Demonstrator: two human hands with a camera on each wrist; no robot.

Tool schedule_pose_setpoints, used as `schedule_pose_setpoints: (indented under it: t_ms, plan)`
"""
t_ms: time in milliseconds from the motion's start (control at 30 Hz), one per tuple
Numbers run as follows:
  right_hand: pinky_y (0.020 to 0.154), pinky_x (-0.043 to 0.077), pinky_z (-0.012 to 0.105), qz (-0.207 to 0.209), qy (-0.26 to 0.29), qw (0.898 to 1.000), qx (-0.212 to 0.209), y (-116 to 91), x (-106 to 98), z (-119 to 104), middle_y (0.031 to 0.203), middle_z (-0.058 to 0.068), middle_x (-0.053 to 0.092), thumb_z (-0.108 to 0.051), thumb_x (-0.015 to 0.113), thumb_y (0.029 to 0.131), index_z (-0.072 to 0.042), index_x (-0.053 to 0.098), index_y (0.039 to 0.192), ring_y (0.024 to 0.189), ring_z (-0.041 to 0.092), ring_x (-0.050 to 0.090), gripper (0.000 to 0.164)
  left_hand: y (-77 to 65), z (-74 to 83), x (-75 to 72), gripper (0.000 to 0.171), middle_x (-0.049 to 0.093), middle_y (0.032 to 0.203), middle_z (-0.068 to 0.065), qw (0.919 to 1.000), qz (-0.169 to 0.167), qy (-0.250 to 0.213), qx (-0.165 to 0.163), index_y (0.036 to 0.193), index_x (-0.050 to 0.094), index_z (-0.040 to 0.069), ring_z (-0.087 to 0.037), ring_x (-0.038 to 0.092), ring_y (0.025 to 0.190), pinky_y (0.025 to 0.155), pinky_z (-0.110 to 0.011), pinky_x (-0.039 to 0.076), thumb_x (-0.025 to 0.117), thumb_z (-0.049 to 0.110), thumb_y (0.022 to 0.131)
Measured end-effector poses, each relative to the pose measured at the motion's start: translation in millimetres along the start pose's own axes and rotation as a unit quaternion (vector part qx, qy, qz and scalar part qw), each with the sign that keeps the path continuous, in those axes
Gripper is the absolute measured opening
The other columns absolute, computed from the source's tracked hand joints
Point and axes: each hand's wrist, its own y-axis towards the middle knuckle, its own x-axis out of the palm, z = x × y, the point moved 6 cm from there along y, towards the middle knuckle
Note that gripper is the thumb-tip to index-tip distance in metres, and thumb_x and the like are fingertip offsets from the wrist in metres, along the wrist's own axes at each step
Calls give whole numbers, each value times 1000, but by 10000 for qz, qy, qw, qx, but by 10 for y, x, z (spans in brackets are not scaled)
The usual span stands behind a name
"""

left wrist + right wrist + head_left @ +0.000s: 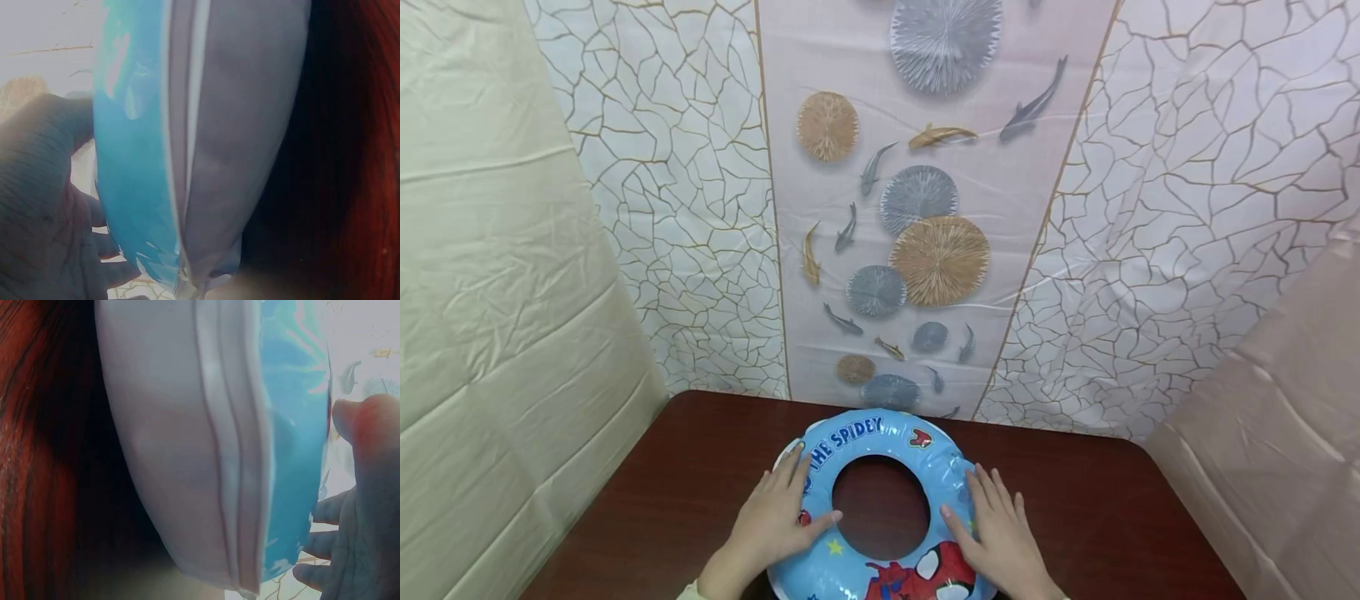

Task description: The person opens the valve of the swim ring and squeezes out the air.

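A blue inflatable swim ring [895,432] with a Spidey print lies flat near the front of the table, its lower edge cut off in the head view. On its left side rests my left hand [767,521], fingers straight and thumb reaching toward the hole. My right hand [1002,533] lies on the opposite side, fingers extended and spread. In the left wrist view the ring's shiny blue top [134,169] meets a pale underside along a seam. The right wrist view shows the same pale underside [169,425], with the fingers beside the blue part.
A dark reddish-brown table [1090,500] carries the ring. Behind it hangs a patterned cloth [880,350] with fish and round shapes. Plain beige cloth [497,333] walls the left side, and another beige cloth [1277,417] the right.
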Motion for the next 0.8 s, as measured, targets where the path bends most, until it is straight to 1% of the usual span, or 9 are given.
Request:
schedule_pose_setpoints:
  t_ms: [167,300,467,633,800]
  plan:
    - [106,13,78,-9,11,10000,34,-8,10,8,159,20,33,-64,47,98,-3,40,152,149,45,20,82,-3,-8,4,101,31,161,-16,10000,-19,74,-14,152,40,2,-37,26,149,112,-63,28,59,74,84]
    - [106,14,78,-20,-19,10000,45,-13,15,13,159,19,33,-66,47,97,-3,40,153,149,44,20,84,-3,-13,8,102,29,162,-16,9999,-56,106,17,153,39,2,-37,25,149,111,-63,29,56,77,84]
    - [106,13,78,-14,-18,10000,53,-19,-9,23,160,19,32,-69,46,96,-4,38,153,149,44,19,87,9,14,-32,104,30,161,-17,10000,-30,80,48,152,40,2,-37,25,149,111,-64,29,53,79,84]
    - [105,12,79,47,-42,9999,87,-34,-23,39,159,20,33,-70,46,95,-4,37,154,149,44,18,89,5,36,-46,100,32,160,-18,10000,6,74,59,151,42,2,-38,26,148,111,-64,28,59,75,84]
    - [98,7,85,-46,55,9998,200,-41,-20,59,161,19,29,-71,47,94,-6,34,156,149,46,14,90,6,70,-23,97,31,160,-19,9999,-50,111,105,151,43,2,-40,27,148,112,-64,27,61,71,85]
